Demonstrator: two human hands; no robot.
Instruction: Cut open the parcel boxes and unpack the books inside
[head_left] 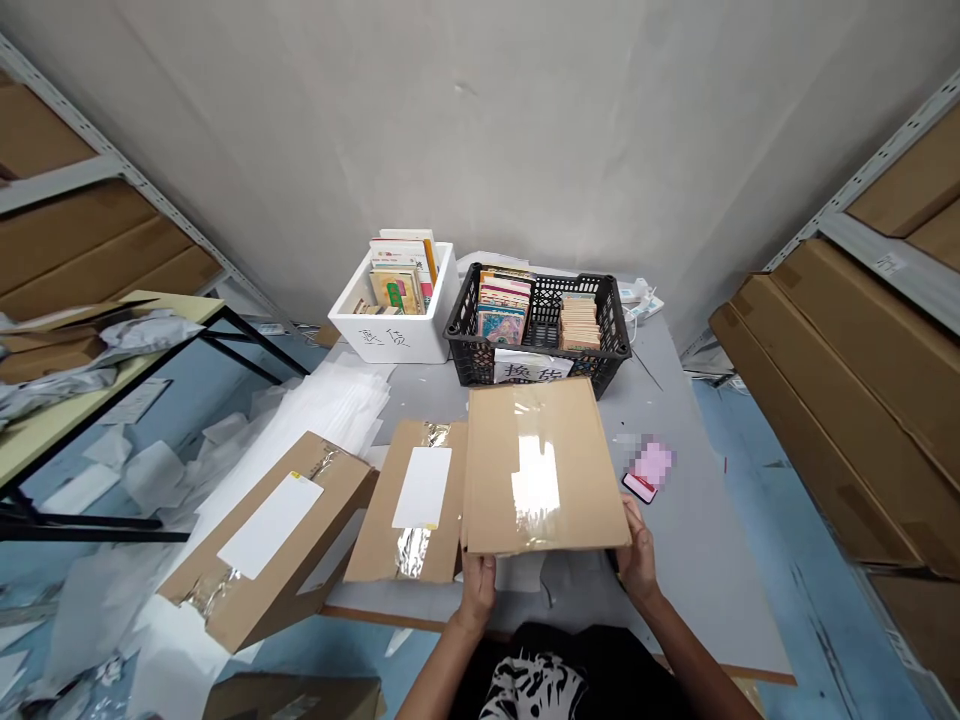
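Above the front part of the table I hold a brown cardboard box (581, 460), its top closed with shiny clear tape. My left hand (478, 590) grips the near left corner from below, its fingertips partly hidden under the box. At the near right corner my right hand (637, 555) is closed on the edge. Left of this box lies a taped carton (379, 525) with a white label (422, 487). Farther left, a second labelled carton (255, 590) sits at an angle by the table's front edge.
A white bin (409, 340) and a black plastic crate (472, 365), both holding books, stand along the back. A phone (639, 487) lies on the grey table (705, 560) at right. White sheets (322, 410) pile at left. Shelves of cartons (825, 400) flank both sides.
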